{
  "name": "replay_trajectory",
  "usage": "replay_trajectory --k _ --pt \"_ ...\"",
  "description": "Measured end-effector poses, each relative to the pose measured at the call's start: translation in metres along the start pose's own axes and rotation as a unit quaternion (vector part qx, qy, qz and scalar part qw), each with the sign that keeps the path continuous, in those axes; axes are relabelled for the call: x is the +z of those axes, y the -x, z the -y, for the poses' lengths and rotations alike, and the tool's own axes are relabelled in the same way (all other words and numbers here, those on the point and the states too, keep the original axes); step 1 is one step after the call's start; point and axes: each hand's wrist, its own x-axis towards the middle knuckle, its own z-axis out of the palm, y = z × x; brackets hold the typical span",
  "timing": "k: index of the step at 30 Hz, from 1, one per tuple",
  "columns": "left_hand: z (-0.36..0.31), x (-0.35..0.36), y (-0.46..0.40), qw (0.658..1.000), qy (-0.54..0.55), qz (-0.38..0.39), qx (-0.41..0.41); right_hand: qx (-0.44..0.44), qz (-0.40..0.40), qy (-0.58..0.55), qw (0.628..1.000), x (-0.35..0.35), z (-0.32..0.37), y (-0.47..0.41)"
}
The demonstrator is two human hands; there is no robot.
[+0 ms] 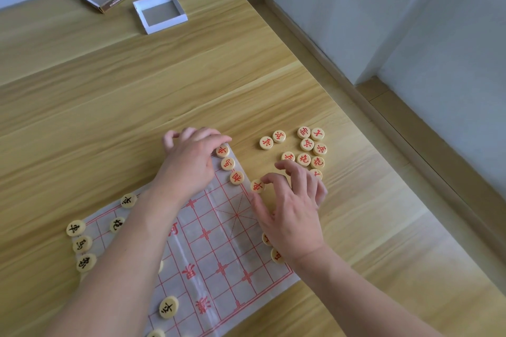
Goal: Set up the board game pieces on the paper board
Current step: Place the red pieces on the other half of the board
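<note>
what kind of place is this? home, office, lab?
Likely a plain room at home or in an office; can't tell which. A wooden table stands in a bare white-walled corner, holding a paper board and game box halves.
</note>
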Motion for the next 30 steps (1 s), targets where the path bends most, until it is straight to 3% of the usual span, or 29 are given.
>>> replay_trajectory --k 21,30 --pt "-0.062 0.010 0.075 0.999 0.020 -0.024 0.024 -0.001 -0.024 -0.002 1.000 -0.035 -0.040 0.112" --pt "-0.069 0.006 0.091 1.000 0.019 0.007 0.022 0.005 0.045 0.024 0.999 -0.035 -0.042 0.117"
